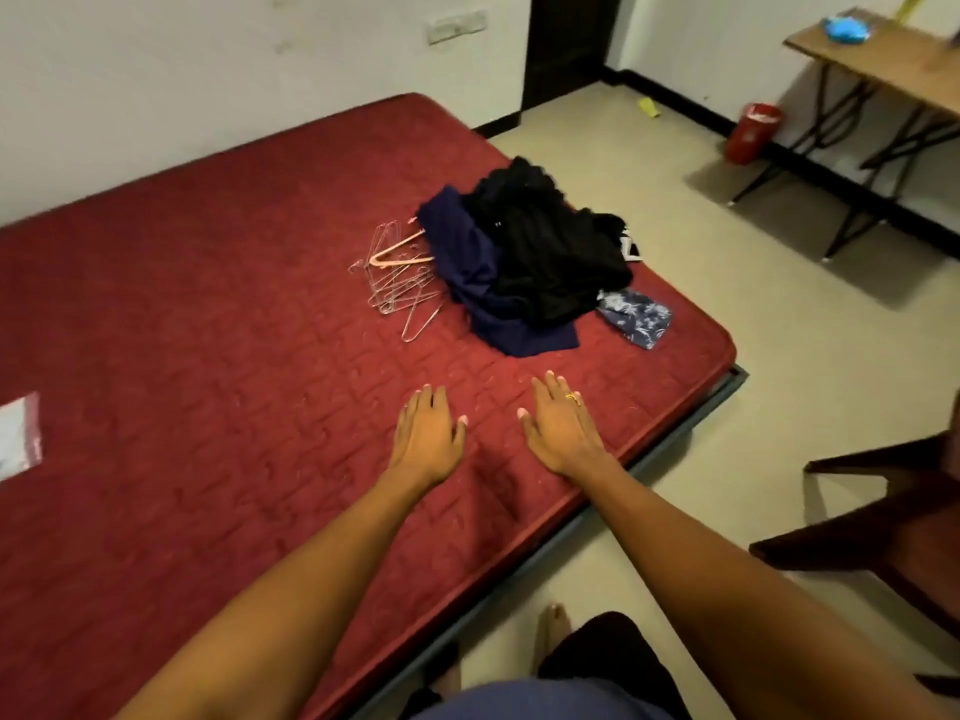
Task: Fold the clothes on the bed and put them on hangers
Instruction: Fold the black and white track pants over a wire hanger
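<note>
Red quilted mattress (208, 330) fills most of what I see through the head camera, and it lies on a dark frame against a white wall. On its far right part sits the pile of clothes (540, 262). A black garment (550, 241) is on top, a navy garment (467, 267) spreads under it toward the near side, and a blue cloth with white print (636, 317) sticks out at the right, close to the mattress edge. Just beside the pile on its left lies a bundle of thin wire hangers (400, 283), touching the navy cloth, with one pinkish hanger among them.

Both hands are stretched out over the near part of the mattress, well apart from the pile. The left hand (426, 433) is palm down with straight fingers lying close together, thumb a little out. The right hand (561, 431) is the same, flat and relaxed, and it wears a gold ring (573, 397). Neither grips anything. I cannot tell if the palms touch the mattress or only hover above it.

At the left edge lies a clear plastic bag (18, 439). On the pale floor to the right stand a folding table (883, 75), a red container (753, 132) near it and a dark chair (883, 511).
</note>
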`<state>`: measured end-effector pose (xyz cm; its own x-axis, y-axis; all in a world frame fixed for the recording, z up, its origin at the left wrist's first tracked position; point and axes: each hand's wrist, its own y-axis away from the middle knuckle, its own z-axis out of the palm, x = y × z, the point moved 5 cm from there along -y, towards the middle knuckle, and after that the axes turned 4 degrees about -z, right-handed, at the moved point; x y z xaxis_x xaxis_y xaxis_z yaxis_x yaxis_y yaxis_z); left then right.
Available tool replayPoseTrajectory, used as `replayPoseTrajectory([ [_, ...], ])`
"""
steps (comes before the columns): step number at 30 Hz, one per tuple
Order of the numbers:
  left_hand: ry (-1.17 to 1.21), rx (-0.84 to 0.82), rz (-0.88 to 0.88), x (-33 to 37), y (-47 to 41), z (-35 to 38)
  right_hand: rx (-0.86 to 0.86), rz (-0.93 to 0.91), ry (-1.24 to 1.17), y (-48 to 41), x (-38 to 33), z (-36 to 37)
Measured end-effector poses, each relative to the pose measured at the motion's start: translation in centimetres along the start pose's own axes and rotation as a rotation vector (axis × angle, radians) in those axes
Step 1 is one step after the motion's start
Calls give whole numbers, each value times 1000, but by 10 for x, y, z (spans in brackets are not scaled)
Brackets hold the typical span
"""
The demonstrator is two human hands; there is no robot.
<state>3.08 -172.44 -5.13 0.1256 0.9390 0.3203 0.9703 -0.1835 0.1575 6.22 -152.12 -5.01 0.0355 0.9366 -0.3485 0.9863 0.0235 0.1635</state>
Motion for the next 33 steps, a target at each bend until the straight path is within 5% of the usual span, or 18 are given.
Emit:
replayPoseTrajectory([
  [7,-84,-23,111,131,-92,47,-3,78,-34,-41,154,-26],
  [16,-75,-64,-90,251,-167,86,-181,-111,-70,-132,284,-79],
  [25,29,-13,-282,270,-239,82,-206,-316,-1,-253,310,-120],
  [33,127,-30,-361,265,-329,94,-317,-237,1,-335,353,-99],
])
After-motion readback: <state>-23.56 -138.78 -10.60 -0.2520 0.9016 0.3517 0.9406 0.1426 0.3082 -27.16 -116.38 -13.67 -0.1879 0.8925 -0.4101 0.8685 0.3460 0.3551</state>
